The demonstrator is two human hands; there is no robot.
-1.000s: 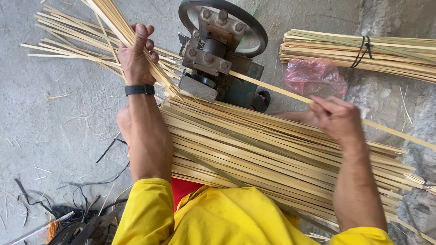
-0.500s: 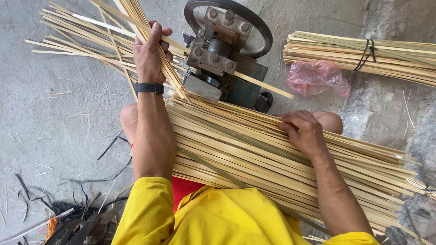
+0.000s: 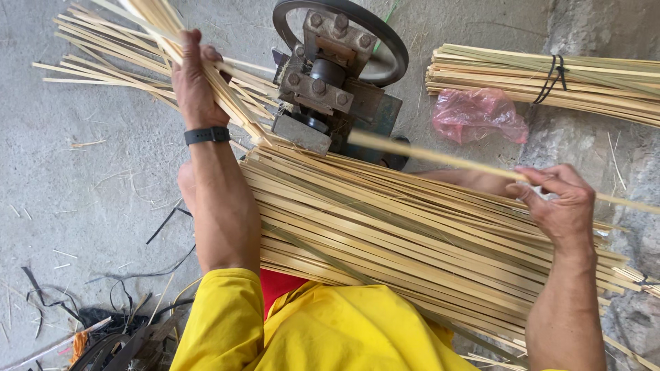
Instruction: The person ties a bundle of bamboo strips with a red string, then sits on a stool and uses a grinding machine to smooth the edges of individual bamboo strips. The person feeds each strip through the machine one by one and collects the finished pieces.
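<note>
bamboo strip pinched by right hand, machine adjacent

A broad pile of long pale bamboo strips lies across the person's lap, running from the left knee out to the right. Behind it on the grey concrete floor stands a dark metal machine with a round wheel. Left of the machine lies a loose fan of split bamboo strips; right of it a crumpled pink plastic bag, and behind the bag a bamboo bundle tied with black cord. One single bamboo strip reaches from the machine rightward above the pile.
</note>
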